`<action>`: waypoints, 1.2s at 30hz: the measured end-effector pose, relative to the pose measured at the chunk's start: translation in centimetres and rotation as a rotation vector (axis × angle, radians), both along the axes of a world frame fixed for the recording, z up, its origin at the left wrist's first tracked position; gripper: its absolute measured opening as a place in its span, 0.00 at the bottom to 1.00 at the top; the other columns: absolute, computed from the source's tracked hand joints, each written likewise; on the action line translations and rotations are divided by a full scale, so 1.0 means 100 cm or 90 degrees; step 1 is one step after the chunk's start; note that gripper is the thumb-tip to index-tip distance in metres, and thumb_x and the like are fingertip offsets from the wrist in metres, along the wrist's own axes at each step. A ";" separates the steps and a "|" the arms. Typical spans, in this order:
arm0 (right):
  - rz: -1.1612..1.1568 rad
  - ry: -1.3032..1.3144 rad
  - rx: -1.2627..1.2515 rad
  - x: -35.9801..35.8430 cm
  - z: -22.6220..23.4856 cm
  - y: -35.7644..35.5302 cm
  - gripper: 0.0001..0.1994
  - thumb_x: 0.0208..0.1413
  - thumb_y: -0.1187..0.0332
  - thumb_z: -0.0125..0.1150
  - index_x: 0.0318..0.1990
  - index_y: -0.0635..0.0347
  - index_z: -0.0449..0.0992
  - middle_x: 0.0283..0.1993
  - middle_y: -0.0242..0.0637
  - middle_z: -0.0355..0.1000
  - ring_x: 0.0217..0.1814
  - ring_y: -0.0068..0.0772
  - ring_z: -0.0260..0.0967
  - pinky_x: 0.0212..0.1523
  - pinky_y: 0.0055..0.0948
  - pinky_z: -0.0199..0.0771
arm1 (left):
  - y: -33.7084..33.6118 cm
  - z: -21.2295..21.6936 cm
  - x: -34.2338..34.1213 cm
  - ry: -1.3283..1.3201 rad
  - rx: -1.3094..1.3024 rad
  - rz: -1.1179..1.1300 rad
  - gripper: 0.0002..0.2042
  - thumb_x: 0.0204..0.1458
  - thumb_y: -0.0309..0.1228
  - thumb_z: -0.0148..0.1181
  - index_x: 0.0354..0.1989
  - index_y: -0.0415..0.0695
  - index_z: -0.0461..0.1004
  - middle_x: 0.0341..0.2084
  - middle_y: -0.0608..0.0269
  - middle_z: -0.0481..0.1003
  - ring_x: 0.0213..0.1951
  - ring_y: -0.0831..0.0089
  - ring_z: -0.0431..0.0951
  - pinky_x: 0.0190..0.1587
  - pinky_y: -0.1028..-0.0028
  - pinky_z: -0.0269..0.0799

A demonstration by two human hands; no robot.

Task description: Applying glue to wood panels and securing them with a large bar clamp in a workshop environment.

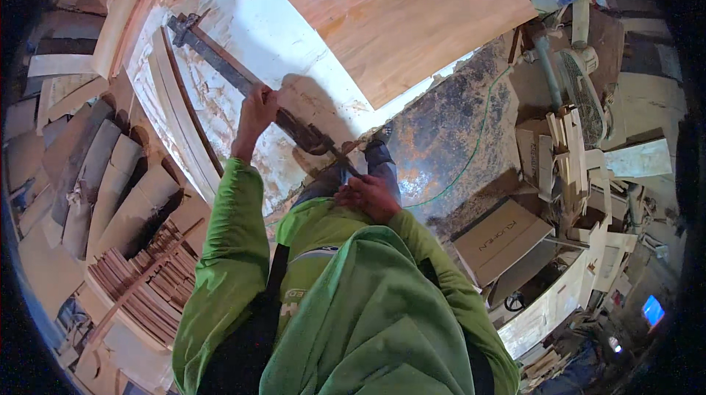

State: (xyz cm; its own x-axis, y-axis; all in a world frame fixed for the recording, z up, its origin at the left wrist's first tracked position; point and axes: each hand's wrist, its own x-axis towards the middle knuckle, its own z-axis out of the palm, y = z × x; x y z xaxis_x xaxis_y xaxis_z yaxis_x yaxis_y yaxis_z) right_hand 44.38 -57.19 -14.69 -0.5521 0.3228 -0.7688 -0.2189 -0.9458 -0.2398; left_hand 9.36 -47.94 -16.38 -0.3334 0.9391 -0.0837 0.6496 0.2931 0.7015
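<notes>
A long, dark metal bar clamp (217,60) slants in front of me, from the far left down toward my waist. My left hand (256,117) is closed round the middle of its bar. My right hand (371,196) is closed on the thin screw end, close to my body. The clamp's bulky jaw (312,139) lies between my two hands, and its other end block (180,27) points away at the far left. Beyond it a flat reddish wood panel (412,20) rests on a white, stained work surface (250,31).
Long curved wood strips (176,93) lie left of the clamp. A bundle of thin slats (147,292) and stacked boards (103,182) stand farther left. At right are a cardboard box (504,240) and upright offcuts (566,152). A green cord (482,130) crosses the dusty floor.
</notes>
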 end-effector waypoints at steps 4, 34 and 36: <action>-0.032 0.002 0.012 -0.002 -0.007 -0.007 0.11 0.60 0.67 0.56 0.43 0.67 0.69 0.39 0.47 0.73 0.41 0.45 0.75 0.42 0.39 0.80 | 0.003 0.007 0.018 0.053 -0.043 0.071 0.13 0.53 0.39 0.56 0.34 0.40 0.73 0.27 0.50 0.78 0.31 0.54 0.80 0.34 0.62 0.74; -0.278 -0.266 0.405 0.018 -0.050 0.104 0.13 0.55 0.62 0.62 0.39 0.60 0.67 0.36 0.35 0.68 0.33 0.26 0.68 0.35 0.29 0.73 | 0.006 -0.001 0.033 0.139 -0.066 0.266 0.09 0.52 0.40 0.55 0.30 0.48 0.74 0.24 0.53 0.78 0.31 0.50 0.79 0.34 0.56 0.73; -0.257 -0.404 0.483 0.011 -0.051 0.118 0.17 0.55 0.61 0.64 0.43 0.62 0.66 0.37 0.37 0.68 0.37 0.27 0.67 0.39 0.28 0.70 | 0.003 -0.007 0.032 0.170 -0.010 0.254 0.08 0.51 0.38 0.56 0.32 0.47 0.73 0.24 0.53 0.78 0.30 0.51 0.79 0.33 0.57 0.73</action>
